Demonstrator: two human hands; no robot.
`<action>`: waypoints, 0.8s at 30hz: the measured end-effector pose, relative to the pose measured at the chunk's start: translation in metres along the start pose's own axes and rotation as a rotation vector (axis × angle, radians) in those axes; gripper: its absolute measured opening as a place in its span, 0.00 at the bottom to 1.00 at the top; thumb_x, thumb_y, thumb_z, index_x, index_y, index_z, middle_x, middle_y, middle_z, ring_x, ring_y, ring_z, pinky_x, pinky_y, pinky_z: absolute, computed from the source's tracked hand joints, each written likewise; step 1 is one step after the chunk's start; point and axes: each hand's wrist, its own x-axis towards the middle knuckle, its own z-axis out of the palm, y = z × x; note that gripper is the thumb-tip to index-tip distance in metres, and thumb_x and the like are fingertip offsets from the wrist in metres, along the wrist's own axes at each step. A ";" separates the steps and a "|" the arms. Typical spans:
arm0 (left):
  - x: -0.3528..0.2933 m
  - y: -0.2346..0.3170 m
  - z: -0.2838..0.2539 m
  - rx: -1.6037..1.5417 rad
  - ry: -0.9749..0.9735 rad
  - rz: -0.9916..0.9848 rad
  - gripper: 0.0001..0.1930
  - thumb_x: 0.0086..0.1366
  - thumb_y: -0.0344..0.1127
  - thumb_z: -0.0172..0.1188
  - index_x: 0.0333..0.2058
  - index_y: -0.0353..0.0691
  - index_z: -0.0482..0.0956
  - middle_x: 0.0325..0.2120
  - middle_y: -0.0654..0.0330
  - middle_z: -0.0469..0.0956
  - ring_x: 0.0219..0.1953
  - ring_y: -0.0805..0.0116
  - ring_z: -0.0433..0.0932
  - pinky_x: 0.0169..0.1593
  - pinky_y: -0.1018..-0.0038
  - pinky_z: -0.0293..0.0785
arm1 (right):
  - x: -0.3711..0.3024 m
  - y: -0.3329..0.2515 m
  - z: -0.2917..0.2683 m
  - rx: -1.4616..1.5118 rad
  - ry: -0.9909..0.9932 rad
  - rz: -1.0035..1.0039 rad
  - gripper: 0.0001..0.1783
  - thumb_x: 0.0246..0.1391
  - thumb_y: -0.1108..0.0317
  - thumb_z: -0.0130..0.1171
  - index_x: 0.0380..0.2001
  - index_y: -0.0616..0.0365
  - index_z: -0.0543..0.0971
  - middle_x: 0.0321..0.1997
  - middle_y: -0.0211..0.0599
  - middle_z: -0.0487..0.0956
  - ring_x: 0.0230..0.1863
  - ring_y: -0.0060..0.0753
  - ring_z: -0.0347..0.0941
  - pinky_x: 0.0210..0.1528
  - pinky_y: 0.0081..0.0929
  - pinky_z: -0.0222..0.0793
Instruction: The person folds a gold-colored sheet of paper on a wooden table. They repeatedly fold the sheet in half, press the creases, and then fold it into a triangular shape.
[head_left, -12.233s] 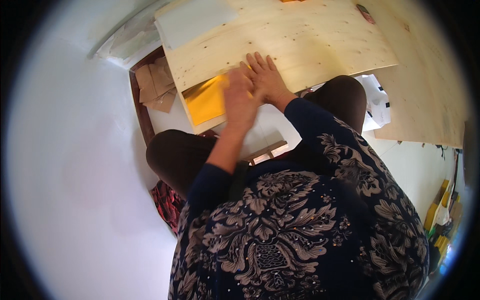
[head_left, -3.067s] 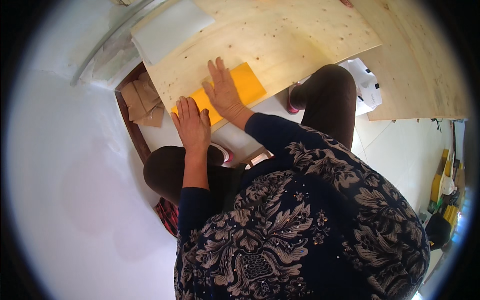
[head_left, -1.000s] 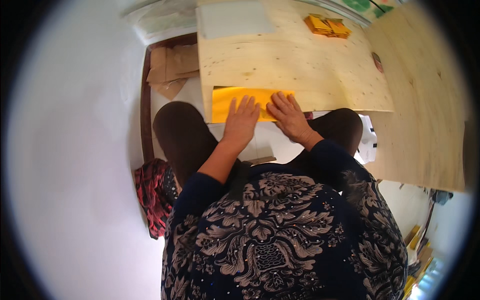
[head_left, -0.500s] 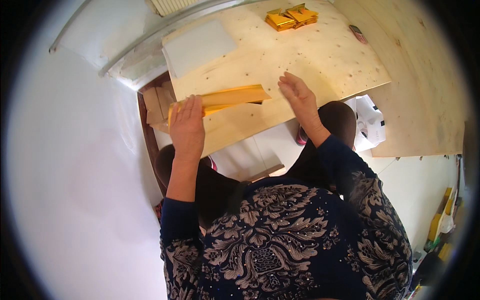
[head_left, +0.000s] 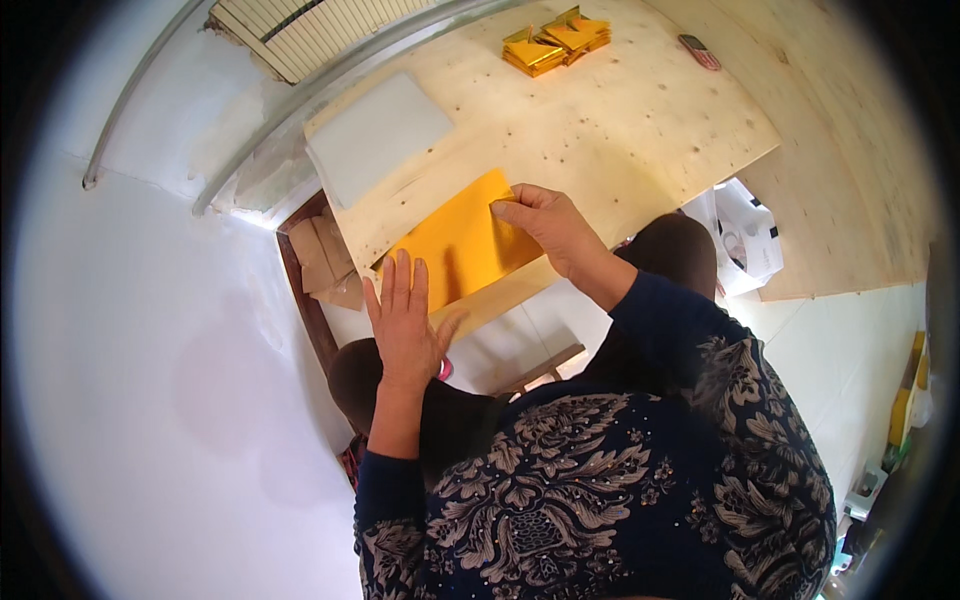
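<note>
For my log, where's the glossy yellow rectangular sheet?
In the head view, the sheet is near centre over the pale wooden table, left hand at its left end, right hand pinching its right.

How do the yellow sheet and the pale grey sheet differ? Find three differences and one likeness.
The yellow sheet is bright; the pale grey sheet is muted.
The right hand grips the yellow sheet; no hand touches the grey.
The yellow is nearer the person; the grey is farther away.
Both look thin and four-sided.
</note>
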 end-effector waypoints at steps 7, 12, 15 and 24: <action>0.080 -0.009 -0.026 -0.544 0.119 -0.190 0.38 0.52 0.42 0.72 0.61 0.38 0.68 0.61 0.50 0.68 0.67 0.49 0.60 0.70 0.53 0.48 | 0.018 -0.033 0.009 -0.258 -0.235 -0.182 0.07 0.59 0.69 0.61 0.36 0.63 0.80 0.27 0.25 0.77 0.29 0.14 0.67 0.33 0.17 0.66; 0.130 -0.021 -0.011 -0.984 -0.171 -0.349 0.27 0.53 0.38 0.72 0.51 0.38 0.77 0.45 0.57 0.81 0.57 0.58 0.73 0.68 0.57 0.55 | 0.040 -0.032 -0.001 -0.376 -0.313 -0.243 0.07 0.57 0.70 0.62 0.36 0.63 0.80 0.28 0.29 0.76 0.30 0.16 0.67 0.32 0.18 0.66; 0.139 -0.025 -0.001 -0.989 -0.195 -0.361 0.14 0.54 0.32 0.71 0.40 0.39 0.82 0.33 0.62 0.80 0.43 0.67 0.76 0.63 0.64 0.61 | 0.052 -0.025 -0.009 -0.444 -0.302 -0.243 0.07 0.57 0.71 0.62 0.36 0.63 0.80 0.28 0.29 0.75 0.30 0.17 0.68 0.32 0.19 0.66; 0.142 -0.023 0.009 -0.913 -0.052 -0.251 0.04 0.57 0.32 0.69 0.29 0.41 0.82 0.22 0.66 0.78 0.28 0.70 0.75 0.62 0.60 0.62 | 0.055 -0.015 -0.013 -0.399 -0.281 -0.295 0.06 0.57 0.72 0.63 0.36 0.63 0.80 0.30 0.30 0.75 0.31 0.19 0.70 0.33 0.19 0.67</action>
